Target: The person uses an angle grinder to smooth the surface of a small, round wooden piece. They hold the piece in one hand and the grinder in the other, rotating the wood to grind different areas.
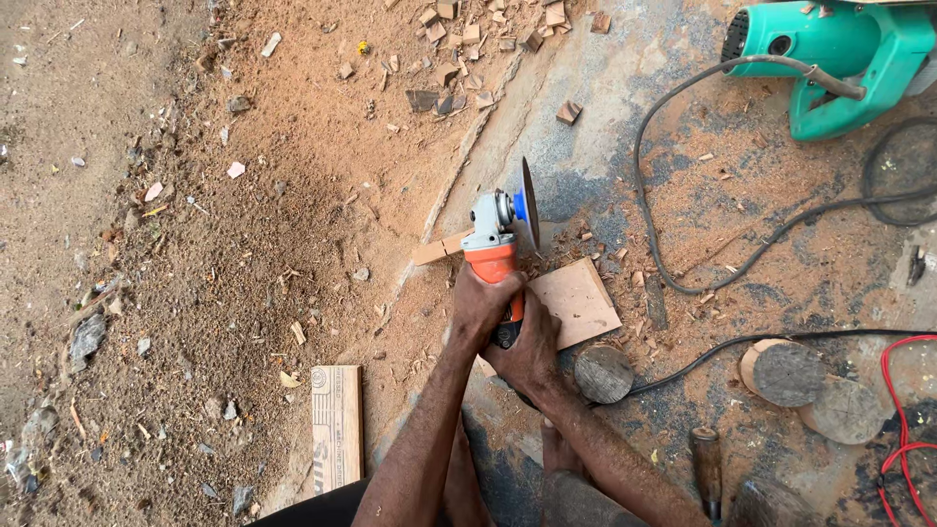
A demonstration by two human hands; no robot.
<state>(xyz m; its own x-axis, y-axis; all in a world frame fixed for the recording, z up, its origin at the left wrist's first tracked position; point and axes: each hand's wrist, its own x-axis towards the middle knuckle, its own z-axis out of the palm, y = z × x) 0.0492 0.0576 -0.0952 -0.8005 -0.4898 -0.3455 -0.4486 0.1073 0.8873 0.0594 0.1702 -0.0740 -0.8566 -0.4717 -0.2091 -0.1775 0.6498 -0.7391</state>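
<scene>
Orange-and-grey angle grinder [493,249], pale tan plywood piece [578,301], teal power tool [844,54], red cable [903,429].

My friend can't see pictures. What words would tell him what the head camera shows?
Two hands, left hand and right hand, grip an orange angle grinder with its disc upright over a sawdust-covered ground. A flat wooden piece, round wood slices, black cables and a green power tool lie nearby.
</scene>
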